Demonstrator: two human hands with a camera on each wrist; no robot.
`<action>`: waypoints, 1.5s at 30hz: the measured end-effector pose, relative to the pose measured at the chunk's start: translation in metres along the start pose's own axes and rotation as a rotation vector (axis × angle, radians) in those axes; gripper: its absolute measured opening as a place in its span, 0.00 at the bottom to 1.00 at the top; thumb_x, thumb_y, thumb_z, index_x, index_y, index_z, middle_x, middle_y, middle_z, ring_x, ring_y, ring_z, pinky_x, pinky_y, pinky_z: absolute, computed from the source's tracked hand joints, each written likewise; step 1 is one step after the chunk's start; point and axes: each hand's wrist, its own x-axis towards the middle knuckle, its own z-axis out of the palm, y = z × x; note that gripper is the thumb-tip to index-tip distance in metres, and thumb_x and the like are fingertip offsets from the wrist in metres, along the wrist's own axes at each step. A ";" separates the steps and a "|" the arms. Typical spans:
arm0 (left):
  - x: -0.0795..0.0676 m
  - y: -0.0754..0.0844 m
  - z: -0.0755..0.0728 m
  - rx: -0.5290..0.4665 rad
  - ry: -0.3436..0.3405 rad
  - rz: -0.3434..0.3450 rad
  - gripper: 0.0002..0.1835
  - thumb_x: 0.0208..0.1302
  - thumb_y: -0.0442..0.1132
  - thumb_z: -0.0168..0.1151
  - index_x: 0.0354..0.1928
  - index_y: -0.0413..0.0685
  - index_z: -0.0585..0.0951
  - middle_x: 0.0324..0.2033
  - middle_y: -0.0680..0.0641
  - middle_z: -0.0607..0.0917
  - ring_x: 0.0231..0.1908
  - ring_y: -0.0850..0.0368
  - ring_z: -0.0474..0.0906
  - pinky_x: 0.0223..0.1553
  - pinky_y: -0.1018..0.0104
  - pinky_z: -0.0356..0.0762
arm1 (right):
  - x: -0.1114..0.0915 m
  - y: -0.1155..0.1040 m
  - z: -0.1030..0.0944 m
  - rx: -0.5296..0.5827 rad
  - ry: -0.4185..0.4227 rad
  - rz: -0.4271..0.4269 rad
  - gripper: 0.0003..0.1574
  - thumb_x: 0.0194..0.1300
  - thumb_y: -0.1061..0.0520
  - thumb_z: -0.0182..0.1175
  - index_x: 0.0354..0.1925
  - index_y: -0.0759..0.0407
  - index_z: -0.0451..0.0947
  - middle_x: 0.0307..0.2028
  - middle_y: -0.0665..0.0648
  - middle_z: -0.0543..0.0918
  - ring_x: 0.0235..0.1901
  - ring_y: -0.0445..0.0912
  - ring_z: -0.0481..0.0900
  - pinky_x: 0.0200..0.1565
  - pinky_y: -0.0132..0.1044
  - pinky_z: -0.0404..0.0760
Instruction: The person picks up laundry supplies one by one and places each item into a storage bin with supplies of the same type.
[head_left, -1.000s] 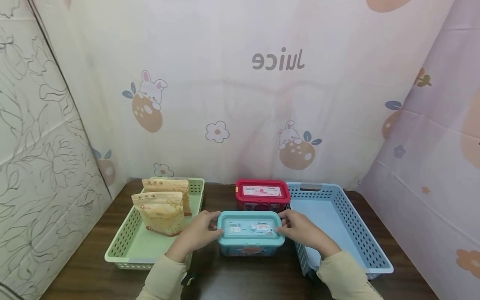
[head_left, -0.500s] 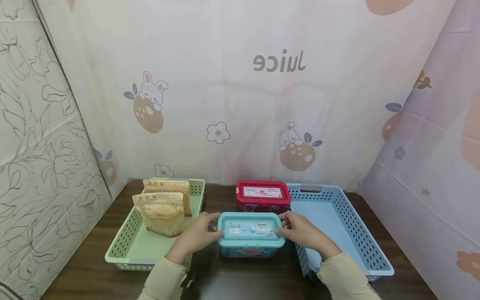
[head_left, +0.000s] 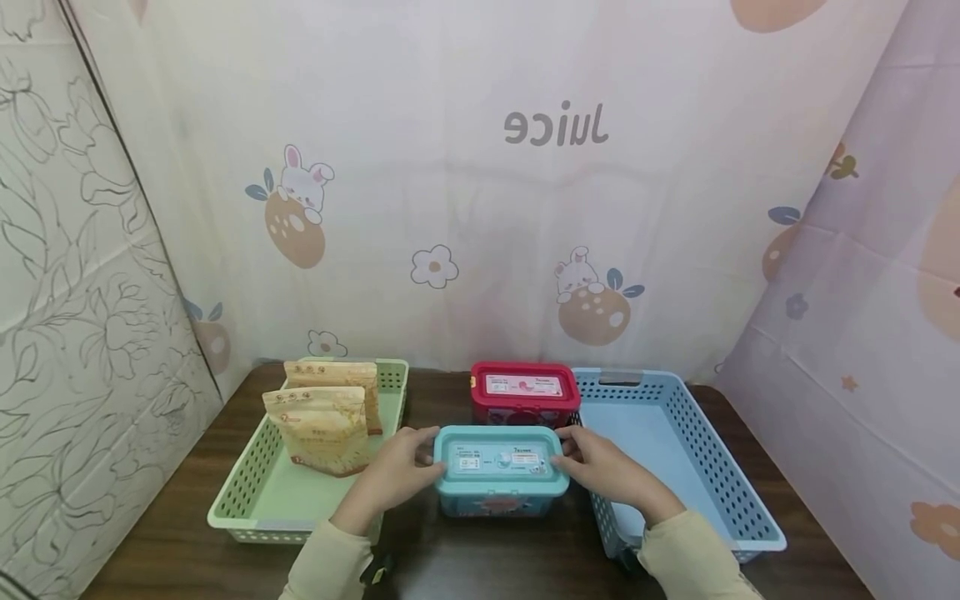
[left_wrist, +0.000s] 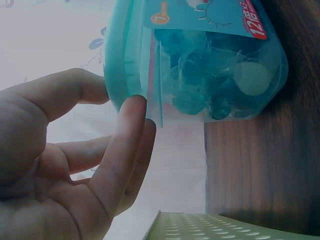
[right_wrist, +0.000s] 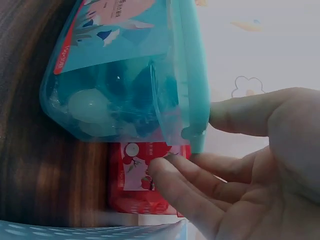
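On the desk (head_left: 480, 560), between the green basket (head_left: 292, 498) and the blue basket (head_left: 645, 433), the teal box (head_left: 501, 472) has stayed put this past second; left grip (head_left: 397, 471) and right grip (head_left: 606, 467) pinch its lid (head_left: 501, 460) at both ends, so work seems paused.

Soft, even light fills the head view, and the wall (head_left: 457, 192) looks bright and pale. The table (head_left: 465, 571) is dark, with a dull shine near the bottom edge and a soft shadow under the box (head_left: 501, 471). Both wrist views look hazy: the wall glows nearly white, the left hand (left_wrist: 55, 185) and right hand (right_wrist: 280, 175) look shady, and tiny glints dot the box
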 end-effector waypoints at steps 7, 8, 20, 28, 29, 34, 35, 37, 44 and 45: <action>-0.004 -0.002 0.002 -0.132 -0.035 -0.046 0.35 0.64 0.37 0.68 0.68 0.26 0.67 0.49 0.37 0.82 0.45 0.47 0.81 0.37 0.59 0.85 | -0.001 0.004 0.003 0.006 -0.011 0.046 0.30 0.75 0.52 0.57 0.66 0.70 0.69 0.54 0.61 0.80 0.54 0.55 0.76 0.56 0.60 0.78; -0.004 -0.002 0.003 -0.156 -0.042 -0.053 0.35 0.65 0.37 0.67 0.68 0.25 0.66 0.50 0.36 0.82 0.45 0.46 0.81 0.37 0.59 0.85 | -0.002 0.005 0.003 0.008 -0.009 0.046 0.29 0.76 0.52 0.55 0.65 0.70 0.70 0.55 0.61 0.79 0.56 0.56 0.75 0.57 0.62 0.76; -0.006 -0.002 0.005 -0.254 -0.077 -0.097 0.33 0.69 0.38 0.62 0.67 0.22 0.65 0.53 0.32 0.80 0.47 0.44 0.82 0.39 0.57 0.86 | -0.002 0.004 0.005 0.099 -0.041 0.149 0.28 0.78 0.53 0.50 0.65 0.74 0.69 0.53 0.63 0.80 0.47 0.52 0.82 0.52 0.57 0.81; -0.007 -0.004 0.006 -0.298 -0.092 -0.146 0.34 0.71 0.40 0.62 0.67 0.22 0.64 0.51 0.32 0.81 0.44 0.47 0.83 0.42 0.51 0.85 | -0.004 0.004 0.008 0.127 -0.046 0.143 0.29 0.78 0.53 0.50 0.65 0.73 0.69 0.52 0.63 0.80 0.45 0.52 0.81 0.52 0.58 0.81; -0.007 -0.004 0.007 -0.305 -0.094 -0.150 0.34 0.71 0.40 0.62 0.67 0.21 0.64 0.51 0.32 0.81 0.43 0.47 0.84 0.43 0.51 0.85 | -0.004 0.005 0.008 0.130 -0.047 0.138 0.28 0.78 0.53 0.50 0.64 0.73 0.69 0.52 0.62 0.80 0.45 0.52 0.81 0.52 0.59 0.81; -0.008 -0.007 0.007 -0.310 -0.108 -0.156 0.34 0.72 0.41 0.59 0.67 0.19 0.62 0.55 0.26 0.77 0.38 0.48 0.86 0.47 0.47 0.83 | -0.003 0.006 0.008 0.142 -0.051 0.130 0.28 0.78 0.53 0.50 0.64 0.73 0.68 0.51 0.62 0.80 0.44 0.52 0.82 0.52 0.59 0.81; -0.008 -0.008 0.007 -0.313 -0.113 -0.153 0.35 0.73 0.41 0.59 0.67 0.19 0.61 0.56 0.25 0.76 0.37 0.47 0.86 0.47 0.46 0.83 | -0.003 0.006 0.008 0.149 -0.053 0.132 0.28 0.78 0.53 0.50 0.64 0.74 0.68 0.51 0.62 0.80 0.43 0.52 0.82 0.52 0.59 0.81; -0.007 -0.009 0.008 -0.329 -0.123 -0.143 0.34 0.74 0.41 0.58 0.68 0.18 0.61 0.57 0.25 0.76 0.37 0.47 0.86 0.47 0.46 0.83 | -0.002 0.007 0.008 0.164 -0.059 0.131 0.28 0.78 0.54 0.50 0.64 0.75 0.67 0.50 0.62 0.80 0.43 0.52 0.83 0.52 0.59 0.80; -0.006 -0.011 0.009 -0.387 -0.133 -0.128 0.32 0.75 0.39 0.55 0.68 0.18 0.61 0.53 0.28 0.79 0.38 0.45 0.87 0.46 0.47 0.84 | -0.002 0.008 0.007 0.216 -0.082 0.100 0.29 0.79 0.54 0.49 0.64 0.78 0.66 0.49 0.63 0.81 0.43 0.53 0.84 0.52 0.59 0.81; -0.006 -0.011 0.009 -0.393 -0.134 -0.130 0.32 0.75 0.39 0.54 0.68 0.18 0.61 0.54 0.27 0.79 0.38 0.45 0.86 0.45 0.48 0.84 | -0.002 0.008 0.007 0.223 -0.083 0.099 0.29 0.79 0.54 0.49 0.64 0.78 0.66 0.49 0.63 0.81 0.43 0.53 0.84 0.52 0.59 0.81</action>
